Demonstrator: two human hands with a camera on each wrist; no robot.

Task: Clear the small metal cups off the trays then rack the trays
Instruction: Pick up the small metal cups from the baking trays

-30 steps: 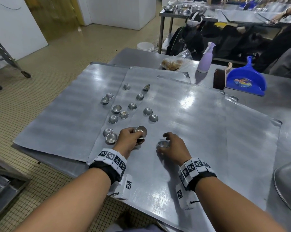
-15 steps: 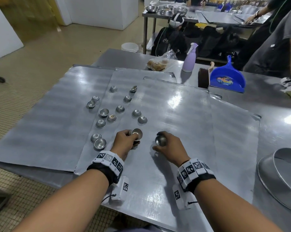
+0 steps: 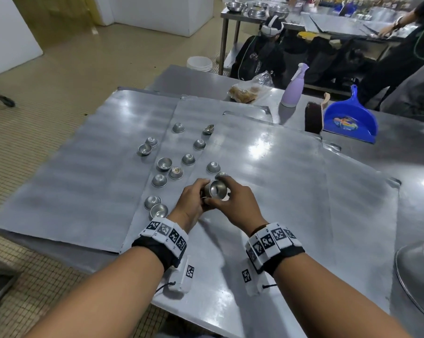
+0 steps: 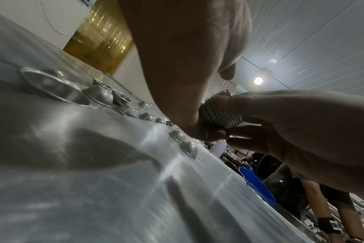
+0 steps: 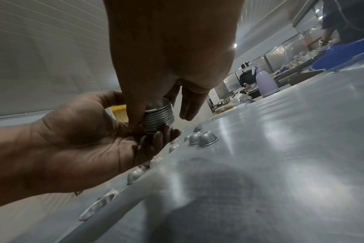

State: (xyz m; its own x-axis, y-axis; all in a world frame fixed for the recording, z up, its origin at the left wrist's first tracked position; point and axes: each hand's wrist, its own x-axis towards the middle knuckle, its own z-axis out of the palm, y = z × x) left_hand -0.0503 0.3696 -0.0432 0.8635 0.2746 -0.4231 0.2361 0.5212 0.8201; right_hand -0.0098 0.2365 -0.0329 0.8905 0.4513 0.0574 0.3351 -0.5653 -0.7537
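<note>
Both hands meet above the near middle of the overlapping flat metal trays. My left hand holds a nested stack of small metal cups from below, fingers curled round it. My right hand pinches the same stack from the right, its thumb on the ribbed side. The stack shows tilted between the two hands in the left wrist view, and again in the right wrist view. Several loose cups lie on the trays to the left and beyond, some upside down, some upright.
Behind the trays stand a purple spray bottle, a brush, a blue dustpan and a bag of food. A large round metal pan sits at the right edge. People work at the back tables.
My right hand has lifted a cup off the tray and moved left to the stack in my left hand. The two hands, apart before, are now together on the stack.
</note>
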